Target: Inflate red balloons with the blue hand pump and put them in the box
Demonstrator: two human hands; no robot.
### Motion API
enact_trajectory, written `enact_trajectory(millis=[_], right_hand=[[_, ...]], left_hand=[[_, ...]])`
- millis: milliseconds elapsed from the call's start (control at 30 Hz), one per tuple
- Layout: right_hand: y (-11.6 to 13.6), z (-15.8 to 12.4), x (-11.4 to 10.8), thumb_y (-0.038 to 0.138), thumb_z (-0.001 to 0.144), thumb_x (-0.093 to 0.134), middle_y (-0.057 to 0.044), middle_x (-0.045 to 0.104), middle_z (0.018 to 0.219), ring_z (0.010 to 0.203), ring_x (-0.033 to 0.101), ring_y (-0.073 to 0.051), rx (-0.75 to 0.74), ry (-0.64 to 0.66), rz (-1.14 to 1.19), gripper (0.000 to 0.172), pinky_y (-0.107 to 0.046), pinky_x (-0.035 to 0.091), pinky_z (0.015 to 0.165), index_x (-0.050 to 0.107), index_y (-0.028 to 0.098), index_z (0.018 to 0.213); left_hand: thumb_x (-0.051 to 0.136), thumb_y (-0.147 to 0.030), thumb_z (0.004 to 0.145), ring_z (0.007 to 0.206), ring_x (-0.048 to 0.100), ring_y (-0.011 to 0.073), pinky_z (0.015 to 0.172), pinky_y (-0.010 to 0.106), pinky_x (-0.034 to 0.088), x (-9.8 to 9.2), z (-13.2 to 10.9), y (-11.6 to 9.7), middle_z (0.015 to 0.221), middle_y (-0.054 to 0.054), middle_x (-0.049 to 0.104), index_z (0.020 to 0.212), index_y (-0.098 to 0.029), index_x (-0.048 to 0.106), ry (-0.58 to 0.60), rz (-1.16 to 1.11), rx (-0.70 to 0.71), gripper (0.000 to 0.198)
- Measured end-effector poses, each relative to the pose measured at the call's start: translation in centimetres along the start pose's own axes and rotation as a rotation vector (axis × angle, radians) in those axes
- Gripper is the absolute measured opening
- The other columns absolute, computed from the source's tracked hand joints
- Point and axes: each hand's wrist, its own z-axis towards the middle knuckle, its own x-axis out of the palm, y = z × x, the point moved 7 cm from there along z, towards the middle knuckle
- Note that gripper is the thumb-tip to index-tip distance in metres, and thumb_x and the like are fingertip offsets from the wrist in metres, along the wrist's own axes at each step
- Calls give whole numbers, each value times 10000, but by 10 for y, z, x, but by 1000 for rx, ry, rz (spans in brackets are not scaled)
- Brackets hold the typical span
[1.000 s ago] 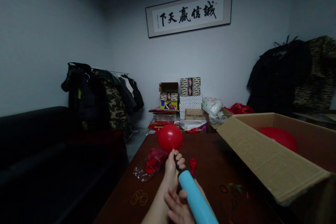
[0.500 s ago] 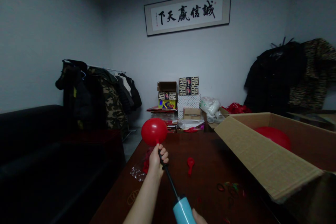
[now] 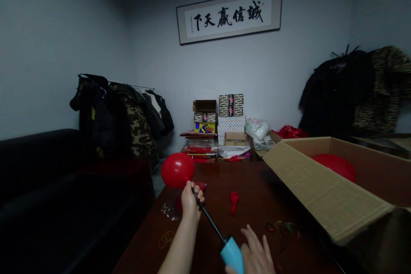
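Observation:
My left hand (image 3: 192, 199) is closed around the black end of a blue balloon pump (image 3: 231, 255), right at the neck of an inflated red balloon (image 3: 177, 170). From there the pump's thin rod slants down to its blue barrel. Beside the barrel is my right hand (image 3: 257, 251), its fingers spread and stretched out, with the thumb near the barrel at the bottom edge. A limp red balloon (image 3: 234, 201) lies on the dark table to the right of my left hand. Behind my left wrist is a clear plastic bag (image 3: 170, 210) with red contents, partly hidden.
An open cardboard box (image 3: 324, 184) with a red balloon inside stands at the right. Rubber bands (image 3: 166, 239) lie on the table (image 3: 212, 175) at left, with small coloured bits at right. Stacked boxes (image 3: 231, 124) stand at the back. A black sofa (image 3: 41, 180) is on the left.
My right hand has come further into view and its fingers have spread beside the barrel. The inflated balloon has tilted left and slightly down, and the barrel has shifted right.

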Motion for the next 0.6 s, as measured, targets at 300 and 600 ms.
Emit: enact_trajectory(millis=[300, 600], right_hand=[[20, 30, -3, 499, 816, 531, -234, 396, 1405, 1370, 232, -357, 41, -24, -127, 555, -567, 34, 1120, 633, 39, 1109], [10, 23, 23, 533, 795, 481, -156, 434, 1407, 1369, 249, -336, 99, 208, 67, 454, -595, 140, 1081, 659, 170, 1002]], left_hand=[[647, -484, 734, 392, 371, 53, 372, 181, 265, -1, -37, 64, 554, -78, 438, 745, -223, 384, 36, 29, -112, 371], [638, -519, 725, 346, 294, 44, 345, 176, 161, -4, -38, 67, 495, -92, 376, 711, -222, 372, 108, 34, -208, 399]])
